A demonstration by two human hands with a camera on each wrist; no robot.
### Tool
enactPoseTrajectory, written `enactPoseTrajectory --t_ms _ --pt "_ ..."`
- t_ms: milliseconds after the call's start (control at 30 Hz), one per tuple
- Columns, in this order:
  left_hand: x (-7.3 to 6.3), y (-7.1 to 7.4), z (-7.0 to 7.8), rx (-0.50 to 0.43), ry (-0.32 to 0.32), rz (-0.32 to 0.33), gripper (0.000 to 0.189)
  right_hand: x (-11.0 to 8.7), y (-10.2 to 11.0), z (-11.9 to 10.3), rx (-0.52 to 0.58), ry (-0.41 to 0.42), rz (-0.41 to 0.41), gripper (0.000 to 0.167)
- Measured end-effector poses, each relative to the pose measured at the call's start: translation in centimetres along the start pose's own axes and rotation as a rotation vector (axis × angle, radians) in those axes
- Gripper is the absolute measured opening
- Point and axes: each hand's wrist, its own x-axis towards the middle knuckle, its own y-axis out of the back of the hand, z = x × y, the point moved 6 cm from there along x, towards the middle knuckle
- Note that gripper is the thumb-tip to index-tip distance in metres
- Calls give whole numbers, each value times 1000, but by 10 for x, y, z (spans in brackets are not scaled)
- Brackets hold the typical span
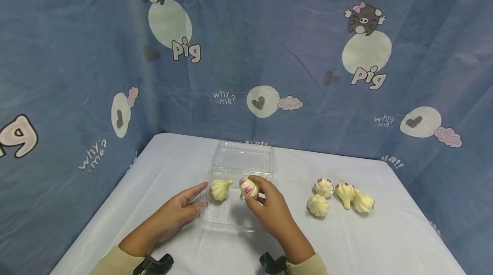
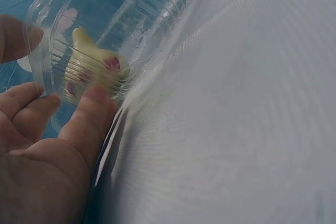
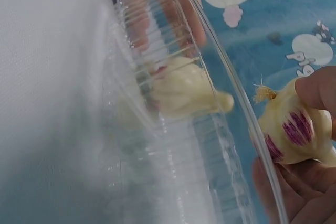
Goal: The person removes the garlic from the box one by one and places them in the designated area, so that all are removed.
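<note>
My right hand [image 1: 275, 211] grips a garlic bulb [image 1: 248, 187] with purple streaks over a clear plastic container [image 1: 225, 225]. In the right wrist view the dry roots of the held bulb [image 3: 294, 124] show, with fingers and thumb on either side of it. Another garlic bulb [image 1: 220, 190] lies in the left part of the container, its stem toward the right. At the container's left wall is my left hand [image 1: 175, 217], fingers extended. The left wrist view has its thumb [image 2: 86, 119] against the ribbed side and the other fingertips by the rim.
The container's hinged lid [image 1: 244, 158] lies folded back, away from me. To the right on the white table [image 1: 400, 232] several more garlic bulbs [image 1: 318, 205] sit in a loose cluster. A blue printed cloth [image 1: 246, 61] hangs behind and along the sides.
</note>
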Motion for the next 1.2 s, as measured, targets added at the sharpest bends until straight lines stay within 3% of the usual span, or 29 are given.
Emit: enactPoseTrajectory --t_ms 667,1200 --pt "0 2 -1 -6 -1 4 76 -10 16 12 -9 -66 94 54" --pt "0 2 -1 8 8 1 78 -17 26 20 -30 -63 154 53"
